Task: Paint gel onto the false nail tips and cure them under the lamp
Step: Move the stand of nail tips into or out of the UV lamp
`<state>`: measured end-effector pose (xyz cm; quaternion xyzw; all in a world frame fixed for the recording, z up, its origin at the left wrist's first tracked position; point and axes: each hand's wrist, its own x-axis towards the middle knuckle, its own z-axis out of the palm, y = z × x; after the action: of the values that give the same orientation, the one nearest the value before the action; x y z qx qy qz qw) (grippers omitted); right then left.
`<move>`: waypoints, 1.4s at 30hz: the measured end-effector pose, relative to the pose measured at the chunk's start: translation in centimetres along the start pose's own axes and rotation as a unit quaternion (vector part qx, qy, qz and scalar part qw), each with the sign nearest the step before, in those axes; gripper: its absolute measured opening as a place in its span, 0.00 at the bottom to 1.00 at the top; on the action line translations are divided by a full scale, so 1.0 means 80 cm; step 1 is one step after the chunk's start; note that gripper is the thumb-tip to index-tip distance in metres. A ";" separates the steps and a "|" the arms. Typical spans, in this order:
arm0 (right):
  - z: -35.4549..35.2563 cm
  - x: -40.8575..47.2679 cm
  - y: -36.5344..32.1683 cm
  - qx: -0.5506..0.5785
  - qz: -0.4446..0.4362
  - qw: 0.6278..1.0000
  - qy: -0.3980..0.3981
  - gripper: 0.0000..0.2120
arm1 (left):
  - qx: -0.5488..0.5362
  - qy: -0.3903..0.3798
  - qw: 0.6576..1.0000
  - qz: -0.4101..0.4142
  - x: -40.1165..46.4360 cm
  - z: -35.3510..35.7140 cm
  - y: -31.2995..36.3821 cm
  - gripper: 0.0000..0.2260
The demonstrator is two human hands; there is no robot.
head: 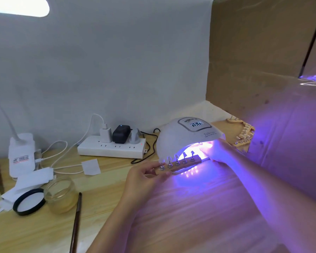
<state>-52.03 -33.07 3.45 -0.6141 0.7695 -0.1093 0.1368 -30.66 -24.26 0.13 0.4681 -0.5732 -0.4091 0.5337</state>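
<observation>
A white curing lamp (186,136) stands on the wooden table, lit violet inside, its display on. At its mouth lies a wooden holder bar (179,166) with several false nail tips on small stands. My left hand (144,177) pinches the bar's left end. My right hand (215,152) reaches into the lamp's right side at the bar's far end; its fingers are washed out by the glow. A long brush (76,221) lies on the table beside a glass jar (60,195).
A white power strip (111,148) with plugs sits behind, cables trailing left. A black jar lid (28,201), white papers (90,167) and a desk lamp base (21,154) crowd the left. A cardboard wall (263,70) stands right, with more nail holders (243,134) beside it.
</observation>
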 end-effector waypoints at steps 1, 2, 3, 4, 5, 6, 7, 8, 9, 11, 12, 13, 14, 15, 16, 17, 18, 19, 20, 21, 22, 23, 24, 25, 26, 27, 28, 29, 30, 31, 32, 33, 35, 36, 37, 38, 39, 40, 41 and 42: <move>0.005 0.001 0.003 -0.002 -0.004 1.000 0.020 0.14 | -0.003 0.000 1.000 0.000 0.000 0.000 0.001 0.12; 0.008 0.000 0.005 0.004 -0.002 0.999 0.043 0.15 | -0.006 0.000 1.000 -0.003 0.000 0.000 0.001 0.11; 0.012 0.001 0.006 0.016 -0.003 0.998 0.066 0.17 | -0.008 0.002 1.000 -0.007 0.000 0.000 0.000 0.11; 0.015 -0.001 0.007 0.027 0.002 0.996 0.085 0.19 | -0.010 0.004 1.000 -0.009 0.000 -0.001 0.000 0.11; 0.018 -0.001 0.008 0.039 -0.002 0.994 0.106 0.20 | -0.013 0.005 1.000 -0.010 0.000 -0.001 0.000 0.12; 0.022 -0.004 0.009 0.037 0.000 0.992 0.120 0.21 | -0.015 0.006 1.000 -0.010 0.000 -0.001 0.000 0.12; 0.026 -0.005 0.011 0.033 0.000 0.991 0.131 0.21 | -0.014 0.007 1.000 -0.010 0.000 -0.001 0.000 0.12; 0.027 -0.006 0.011 0.029 0.002 0.990 0.135 0.22 | -0.010 0.008 1.000 -0.009 0.000 0.000 0.001 0.13; 0.025 -0.005 0.011 0.025 0.002 0.991 0.133 0.23 | -0.005 0.009 1.000 -0.007 0.000 0.000 0.001 0.13; 0.017 0.001 0.009 0.027 -0.007 0.994 0.101 0.23 | 0.002 0.011 1.000 -0.003 -0.001 0.001 0.002 0.13; 0.011 0.003 0.007 0.014 -0.016 0.997 0.077 0.22 | 0.004 0.012 1.000 -0.004 -0.001 0.002 0.002 0.12; 0.007 0.004 0.005 -0.004 -0.029 0.998 0.058 0.20 | 0.004 0.013 1.000 -0.005 -0.001 0.001 0.003 0.11; 0.004 0.003 0.002 -0.024 -0.036 0.998 0.050 0.19 | 0.002 0.014 1.000 -0.007 -0.001 0.001 0.003 0.10; 0.005 0.004 0.003 -0.038 -0.048 0.997 0.056 0.19 | -0.003 0.015 1.000 -0.009 -0.001 0.001 0.003 0.11; 0.007 0.004 0.005 -0.040 -0.053 0.996 0.066 0.20 | -0.009 0.017 1.000 -0.012 -0.001 0.001 0.002 0.12; 0.011 0.002 0.007 -0.031 -0.052 0.994 0.088 0.20 | -0.014 0.020 1.000 -0.016 -0.001 0.001 0.001 0.14; 0.015 0.000 0.010 -0.029 -0.052 0.992 0.115 0.20 | -0.020 0.024 0.999 -0.021 0.000 0.001 0.000 0.14; 0.019 -0.002 0.013 -0.038 -0.058 0.988 0.140 0.20 | -0.025 0.024 0.999 -0.026 0.000 0.002 0.000 0.14; 0.023 -0.003 0.017 -0.053 -0.068 0.983 0.160 0.20 | -0.027 0.022 0.999 -0.027 0.000 0.002 -0.001 0.13; 0.024 -0.004 0.020 -0.071 -0.083 0.978 0.177 0.19 | -0.025 0.019 0.999 -0.026 0.000 0.002 -0.001 0.12; 0.024 -0.004 0.023 -0.089 -0.095 0.973 0.189 0.18 | -0.023 0.017 0.999 -0.023 0.000 0.002 -0.001 0.11; 0.022 -0.004 0.026 -0.105 -0.103 0.969 0.196 0.18 | -0.019 0.016 0.999 -0.021 0.000 0.002 -0.001 0.09; 0.021 -0.003 0.028 -0.119 -0.107 0.967 0.197 0.19 | -0.017 0.016 1.000 -0.020 0.000 0.002 -0.001 0.07; 0.020 -0.003 0.031 -0.130 -0.109 0.966 0.197 0.19 | -0.017 0.015 1.000 -0.021 0.000 0.002 -0.001 0.06; 0.019 -0.004 0.033 -0.139 -0.111 0.964 0.197 0.19 | -0.018 0.014 1.000 -0.020 0.000 0.002 -0.001 0.06; 0.018 -0.006 0.035 -0.140 -0.115 0.963 0.197 0.19 | -0.021 0.014 0.999 -0.020 0.000 0.002 0.000 0.08; 0.017 -0.008 0.037 -0.134 -0.121 0.963 0.201 0.18 | -0.026 0.016 0.999 -0.022 0.000 0.002 0.000 0.09; 0.017 -0.011 0.040 -0.124 -0.125 0.962 0.206 0.17 | -0.029 0.018 0.999 -0.025 0.001 0.002 0.000 0.10; 0.016 -0.015 0.042 -0.117 -0.126 0.962 0.214 0.16 | -0.029 0.019 0.999 -0.026 0.001 0.002 -0.001 0.10; 0.015 -0.019 0.045 -0.113 -0.125 0.960 0.222 0.15 | -0.027 0.019 0.999 -0.025 0.000 0.003 0.000 0.08; 0.014 -0.023 0.048 -0.111 -0.122 0.959 0.229 0.13 | -0.026 0.018 0.999 -0.023 -0.001 0.003 0.000 0.07; 0.014 -0.025 0.050 -0.108 -0.118 0.960 0.232 0.12 | -0.025 0.017 0.999 -0.019 -0.001 0.003 0.000 0.07; 0.017 -0.027 0.048 -0.091 -0.105 0.965 0.221 0.13 | -0.023 0.019 0.999 -0.019 0.000 0.003 0.000 0.07; 0.020 -0.026 0.046 -0.075 -0.099 0.969 0.213 0.13 | -0.021 0.020 0.999 -0.020 0.000 0.004 0.000 0.06; 0.021 -0.025 0.043 -0.056 -0.095 0.972 0.207 0.13 | -0.020 0.019 0.999 -0.020 0.000 0.004 0.000 0.06; 0.023 -0.025 0.040 -0.038 -0.093 0.974 0.203 0.13 | -0.019 0.018 0.999 -0.019 0.000 0.005 0.001 0.07; 0.023 -0.025 0.037 -0.023 -0.092 0.975 0.201 0.13 | -0.016 0.018 1.000 -0.017 -0.001 0.005 0.001 0.08; 0.023 -0.027 0.035 -0.009 -0.094 0.975 0.200 0.13 | -0.012 0.021 1.000 -0.013 -0.001 0.005 0.002 0.08; 0.023 -0.029 0.035 0.004 -0.098 0.975 0.197 0.14 | -0.006 0.025 1.000 -0.007 -0.002 0.005 0.002 0.09; 0.023 -0.033 0.037 0.017 -0.104 0.975 0.196 0.15 | -0.002 0.031 1.000 -0.002 -0.002 0.006 0.001 0.10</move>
<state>-53.54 -29.84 0.96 -0.6547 0.7115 -0.2545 -0.0187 -31.12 -24.11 0.17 0.4807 -0.5546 -0.3968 0.5513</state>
